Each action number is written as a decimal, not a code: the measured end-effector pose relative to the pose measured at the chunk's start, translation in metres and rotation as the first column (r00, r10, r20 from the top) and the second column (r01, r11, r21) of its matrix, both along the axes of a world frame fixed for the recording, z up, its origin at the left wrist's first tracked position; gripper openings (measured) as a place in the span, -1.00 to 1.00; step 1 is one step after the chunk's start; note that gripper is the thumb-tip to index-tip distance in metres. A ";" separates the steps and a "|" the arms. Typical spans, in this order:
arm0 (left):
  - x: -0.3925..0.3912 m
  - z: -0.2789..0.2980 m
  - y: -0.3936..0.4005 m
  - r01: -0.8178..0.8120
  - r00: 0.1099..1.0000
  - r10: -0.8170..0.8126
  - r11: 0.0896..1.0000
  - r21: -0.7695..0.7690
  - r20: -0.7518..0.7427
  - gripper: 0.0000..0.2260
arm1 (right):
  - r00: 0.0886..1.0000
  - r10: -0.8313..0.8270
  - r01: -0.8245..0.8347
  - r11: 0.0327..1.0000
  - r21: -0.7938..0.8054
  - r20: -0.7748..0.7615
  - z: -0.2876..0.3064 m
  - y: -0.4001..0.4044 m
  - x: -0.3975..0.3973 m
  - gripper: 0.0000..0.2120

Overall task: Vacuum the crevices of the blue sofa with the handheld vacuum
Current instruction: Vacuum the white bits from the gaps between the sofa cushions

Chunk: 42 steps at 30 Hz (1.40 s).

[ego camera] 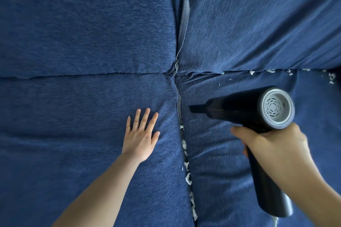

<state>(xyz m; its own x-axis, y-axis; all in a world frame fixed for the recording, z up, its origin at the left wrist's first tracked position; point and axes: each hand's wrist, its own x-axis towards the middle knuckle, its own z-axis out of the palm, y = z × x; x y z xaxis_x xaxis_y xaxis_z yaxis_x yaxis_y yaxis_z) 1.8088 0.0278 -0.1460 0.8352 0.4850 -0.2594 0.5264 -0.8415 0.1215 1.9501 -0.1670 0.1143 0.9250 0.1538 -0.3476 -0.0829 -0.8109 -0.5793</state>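
The blue sofa [83,33] fills the view, with two seat cushions below and two back cushions above. A vertical crevice [186,162] between the seat cushions holds white paper scraps. More white scraps [287,73] lie along the back crevice at the right. My right hand [273,145] grips the handle of a black handheld vacuum [245,108]. Its narrow nozzle [195,108] points left, just right of the vertical crevice and above the scraps. My left hand [142,136] rests flat with fingers spread on the left seat cushion, beside the crevice.
A horizontal seam [83,75] runs between the left seat cushion and its back cushion. A lighter fabric strip [184,14] shows in the gap between the back cushions. A white cord end [275,220] hangs below the vacuum handle.
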 end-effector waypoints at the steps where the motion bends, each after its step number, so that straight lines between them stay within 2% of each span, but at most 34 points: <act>1: -0.002 0.000 -0.002 0.004 1.000 -0.004 1.000 -0.005 0.001 -0.44 | 1.000 -0.002 0.002 1.000 -0.003 -0.011 -0.001 -0.002 0.001 -0.76; 6: -0.009 0.001 -0.008 0.008 1.000 -0.008 1.000 -0.012 0.004 -0.48 | 0.997 0.046 -0.047 0.999 -0.013 -0.062 -0.006 -0.008 -0.003 -0.76; 14: -0.020 0.006 -0.022 -0.009 0.999 0.008 0.999 -0.043 -0.036 -0.35 | 0.995 0.083 -0.085 0.996 -0.029 -0.063 -0.032 -0.018 -0.025 -0.72; 21: -0.048 0.006 -0.029 0.049 0.997 -0.051 0.998 -0.039 -0.057 -0.25 | 0.992 0.111 -0.111 0.994 -0.009 -0.061 -0.037 -0.024 -0.032 -0.74; 28: -0.054 0.007 -0.058 -0.055 0.998 0.055 0.997 -0.049 -0.006 -0.35 | 0.986 0.144 -0.146 0.989 -0.019 -0.080 -0.047 -0.029 -0.044 -0.72; 31: -0.058 0.008 -0.076 -0.097 0.995 0.096 0.995 -0.032 -0.034 -0.42 | 0.985 0.159 -0.159 0.987 0.007 -0.063 -0.038 -0.038 -0.048 -0.71; 34: -0.058 0.011 -0.087 -0.043 0.995 0.041 0.999 -0.024 -0.093 -0.48 | 0.985 0.161 -0.160 0.987 0.025 -0.067 -0.028 -0.050 -0.052 -0.70; 37: -0.058 0.011 -0.091 0.001 0.988 -0.001 1.000 0.002 -0.156 -0.44 | 0.982 0.163 -0.161 0.987 0.026 -0.092 -0.030 -0.055 -0.055 -0.69; 42: -0.067 0.005 -0.087 0.043 0.993 -0.038 0.998 0.042 -0.109 -0.43 | 0.989 0.138 -0.135 0.990 0.042 -0.061 -0.028 -0.063 -0.060 -0.72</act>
